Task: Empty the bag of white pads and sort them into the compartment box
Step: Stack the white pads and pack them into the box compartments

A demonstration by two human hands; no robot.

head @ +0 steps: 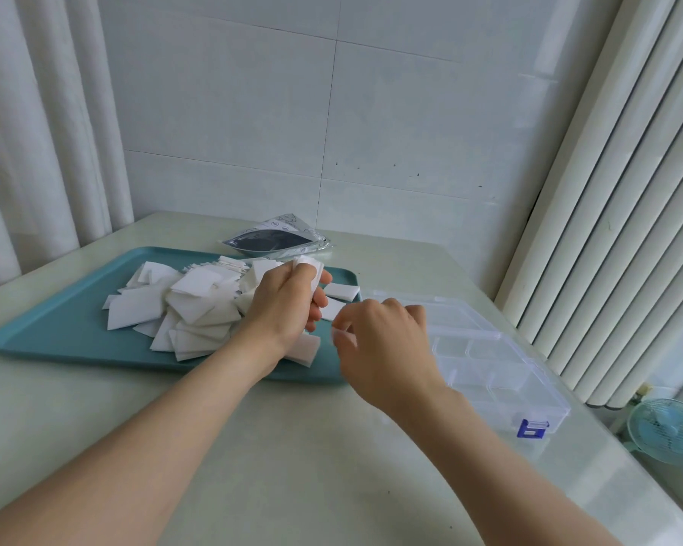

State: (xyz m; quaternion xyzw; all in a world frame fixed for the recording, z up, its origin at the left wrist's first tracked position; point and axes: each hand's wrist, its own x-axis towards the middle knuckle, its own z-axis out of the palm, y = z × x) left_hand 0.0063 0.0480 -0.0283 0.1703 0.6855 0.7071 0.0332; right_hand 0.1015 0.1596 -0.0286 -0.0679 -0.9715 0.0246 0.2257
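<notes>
A heap of white pads (182, 305) lies on a teal tray (56, 329). My left hand (284, 305) hovers over the tray's right part and grips a small stack of white pads (310, 267) that sticks up above its fingers. My right hand (387, 348) hangs between the tray and the clear compartment box (489, 364), fingers curled, with something pale and blurred at its fingertips. The box lies open at the right, its compartments see-through. The flattened silver bag (277, 240) lies behind the tray.
The pale table (292, 466) meets a tiled wall at the back. White curtains hang at the left and right. A small blue fan (667, 429) stands below the table's right edge. The box has a blue latch (531, 429) at its near end.
</notes>
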